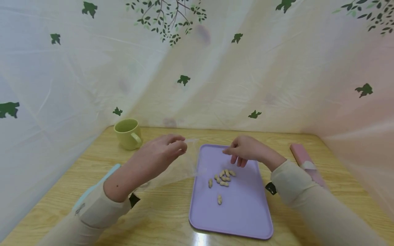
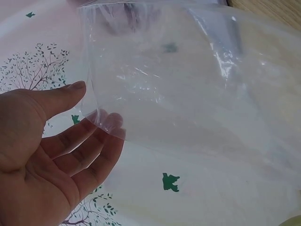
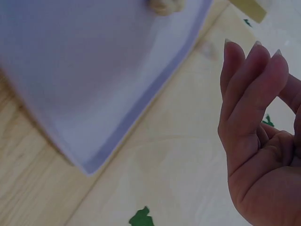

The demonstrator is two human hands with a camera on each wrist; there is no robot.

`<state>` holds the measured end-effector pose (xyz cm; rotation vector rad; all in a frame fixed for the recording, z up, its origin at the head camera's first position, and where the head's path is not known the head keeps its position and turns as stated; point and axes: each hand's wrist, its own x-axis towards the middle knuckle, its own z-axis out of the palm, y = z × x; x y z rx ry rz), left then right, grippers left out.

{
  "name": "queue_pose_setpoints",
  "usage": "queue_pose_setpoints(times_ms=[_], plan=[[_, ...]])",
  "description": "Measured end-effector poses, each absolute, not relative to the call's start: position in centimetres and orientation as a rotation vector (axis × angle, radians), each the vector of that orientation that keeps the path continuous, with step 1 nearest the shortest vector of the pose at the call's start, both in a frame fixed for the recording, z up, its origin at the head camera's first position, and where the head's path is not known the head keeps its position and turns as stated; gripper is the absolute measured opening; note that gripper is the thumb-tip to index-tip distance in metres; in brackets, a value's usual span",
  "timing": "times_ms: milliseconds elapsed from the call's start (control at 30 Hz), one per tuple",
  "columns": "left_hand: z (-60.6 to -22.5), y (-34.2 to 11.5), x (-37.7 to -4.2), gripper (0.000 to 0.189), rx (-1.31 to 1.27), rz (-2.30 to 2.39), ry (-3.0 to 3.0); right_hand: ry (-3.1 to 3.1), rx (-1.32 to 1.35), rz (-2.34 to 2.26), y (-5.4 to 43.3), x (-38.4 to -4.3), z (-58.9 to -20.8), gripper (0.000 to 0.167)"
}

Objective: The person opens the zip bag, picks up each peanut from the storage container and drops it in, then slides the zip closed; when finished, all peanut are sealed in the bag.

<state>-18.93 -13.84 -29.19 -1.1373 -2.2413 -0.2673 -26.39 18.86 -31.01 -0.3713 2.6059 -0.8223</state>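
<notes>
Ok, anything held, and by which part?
Clear bag, by a corner, at the left hand's fingertips. Whether the right hand holds anything can't be told.

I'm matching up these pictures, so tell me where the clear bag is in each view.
Head: bag just below centre, between the left hand and the tray.
Left wrist: across most of the top and right, fingers at its edge.
Right wrist: no bag to be made out.
Shared landmark: green prints on the curtain.

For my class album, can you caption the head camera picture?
Left hand touching a clear plastic bag, right hand over a purple tray of peanuts.
</notes>
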Motion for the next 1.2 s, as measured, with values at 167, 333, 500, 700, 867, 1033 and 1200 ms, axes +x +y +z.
queue_pose_setpoints(times_ms=[167,333,500,700,867,1033,1200], plan=[[-29.2,-13.9,-18.9,0.019,-1.138,-0.266,-2.237,2.582,-0.377,-0.733,19.4,-26.7,-32.4,0.032],[-29.2,-13.9,-18.9,0.019,-1.139,-0.262,-2.236,2.542,-0.406,-0.668,19.6,-26.5,-33.3,0.027],[-29.2,-13.9,-18.8,0.019,-1.130,-0.259,-2.247,2.512,-0.413,-0.613,19.5,-26.3,-33.8,0.020],[-29.3,-13.8,-18.8,0.018,-1.129,-0.256,-2.257,2.486,-0.412,-0.644,19.2,-26.1,-34.5,0.018],[-29.4,-13.8,-18.8,0.018,-1.128,-0.255,-2.261,2.475,-0.416,-0.661,19.0,-26.1,-34.8,0.017],[-29.4,-13.8,-18.7,0.018,-1.126,-0.255,-2.267,2.470,-0.408,-0.671,19.0,-26.0,-35.0,0.018],[-29.3,-13.8,-18.8,0.018,-1.129,-0.256,-2.262,2.452,-0.414,-0.715,19.4,-25.9,-34.7,0.018]])
